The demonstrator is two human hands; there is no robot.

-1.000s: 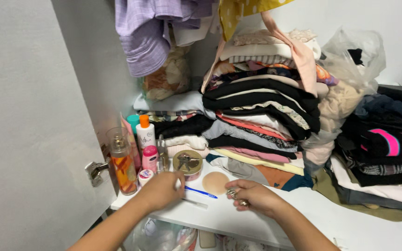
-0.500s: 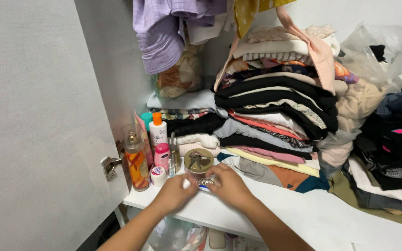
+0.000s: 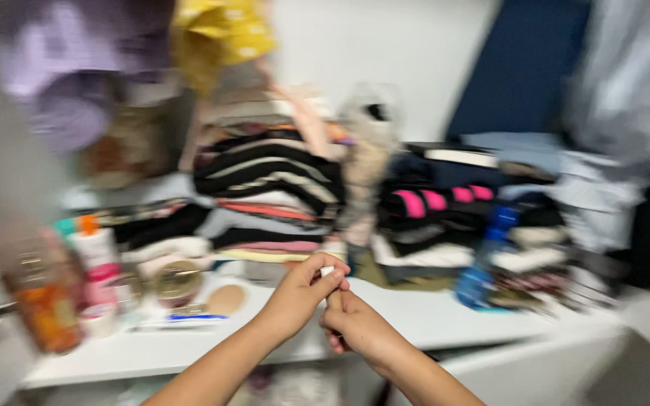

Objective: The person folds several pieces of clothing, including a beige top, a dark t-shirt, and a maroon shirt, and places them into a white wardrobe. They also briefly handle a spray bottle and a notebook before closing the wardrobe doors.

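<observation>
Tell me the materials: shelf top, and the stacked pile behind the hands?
Shelf: smooth white board, probably laminate, going by its flat matte face; blur leaves that open. Stacked pile: folded fabric, soft layered edges in black, cream and pink. Weave unreadable.

Both bare forearms come up from the bottom edge and meet near the middle, lifted clear of the surface below. The left hand (image 3: 300, 289) sits a little higher, its wrist bent, fingers curled inward and the thumb pressed against the fingertips in a pinch. The right hand (image 3: 356, 328) is just beneath and to the right of it, knuckles up, fingers folded into a loose fist, its forefinger reaching up to touch the left fingertips. The two hands are in contact there. Blur hides anything finer about the grip
</observation>
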